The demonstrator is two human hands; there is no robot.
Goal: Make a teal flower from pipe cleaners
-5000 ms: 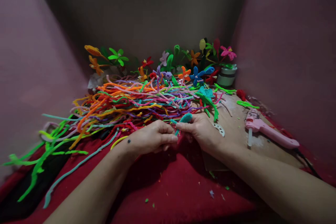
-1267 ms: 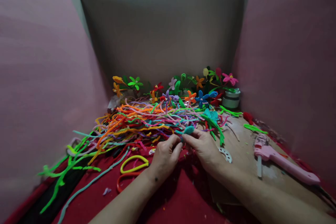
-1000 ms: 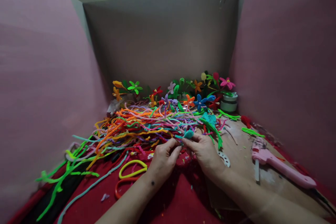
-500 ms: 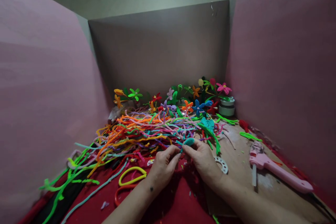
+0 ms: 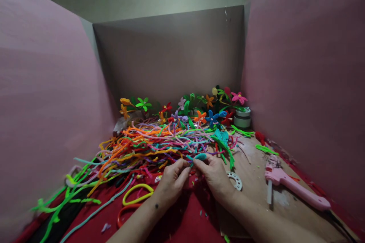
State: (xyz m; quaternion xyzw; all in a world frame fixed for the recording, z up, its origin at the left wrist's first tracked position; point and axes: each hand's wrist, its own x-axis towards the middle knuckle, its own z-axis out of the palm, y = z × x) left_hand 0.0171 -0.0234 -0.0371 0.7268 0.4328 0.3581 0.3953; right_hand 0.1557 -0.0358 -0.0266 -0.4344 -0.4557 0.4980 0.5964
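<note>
Between my hands is a small teal pipe cleaner (image 5: pixel 200 157) bent into a petal-like loop, with a short tail sticking out to the left. My right hand (image 5: pixel 214 176) pinches the loop between thumb and fingers. The fingertips of my left hand (image 5: pixel 174 179) are pinched on the piece's lower end, close against the right thumb; that end is mostly hidden. Just beyond lies a heap of multicoloured pipe cleaners (image 5: pixel 154 142). Beside it sits a cluster of teal petals (image 5: pixel 221 136) with green strips. Scissors with yellow and red handles (image 5: pixel 138 194) lie partly under my left forearm.
A pink glue gun (image 5: pixel 296 190) rests on a cardboard sheet (image 5: pixel 251 174) at the right, near a white ring with holes (image 5: pixel 235 180). Finished pipe-cleaner flowers (image 5: pixel 212 117) line the back by a ribbon roll (image 5: pixel 242 117). Pink panels (image 5: pixel 302 83) stand at both sides.
Since five seconds ago the view has tilted up, and the left hand has turned, uncovering the scissors' handles. Both hands stay together on the teal piece, with only small finger shifts lately.
</note>
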